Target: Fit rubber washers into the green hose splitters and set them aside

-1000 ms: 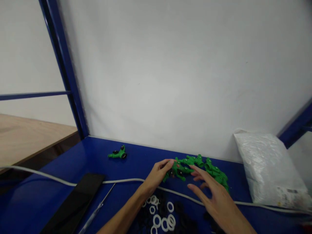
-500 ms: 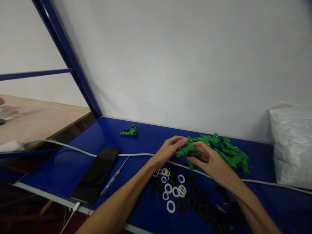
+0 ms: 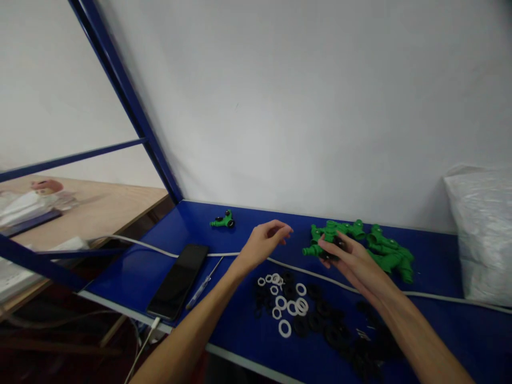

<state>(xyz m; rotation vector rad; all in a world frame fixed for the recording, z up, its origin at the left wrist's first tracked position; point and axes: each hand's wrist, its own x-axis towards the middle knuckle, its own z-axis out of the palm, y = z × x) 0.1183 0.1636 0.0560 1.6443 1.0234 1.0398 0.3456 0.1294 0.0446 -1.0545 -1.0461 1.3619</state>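
My right hand (image 3: 347, 253) is closed around a green plastic Y-shaped hose connector (image 3: 311, 250), whose ribbed end points left. Black pieces show on the connector near my fingers, partly hidden by them. Left of it, my left hand (image 3: 267, 240) hovers over the blue table with loosely curled fingers and nothing visible in them. Behind and beside my right hand lies a pile of green connectors (image 3: 390, 253). Below the hands are scattered white rings (image 3: 285, 328) and dark black rings and caps (image 3: 333, 336).
One green connector with black parts (image 3: 224, 220) lies at the back left. A black phone (image 3: 178, 280) and a screwdriver (image 3: 203, 285) lie to the left. A white cable (image 3: 312, 274) crosses the blue table (image 3: 248, 336). A translucent plastic bag (image 3: 480, 234) stands at the right.
My left hand has let go of the green connector and moved left, away from it. My right hand keeps hold of the connector. The view has shifted slightly.
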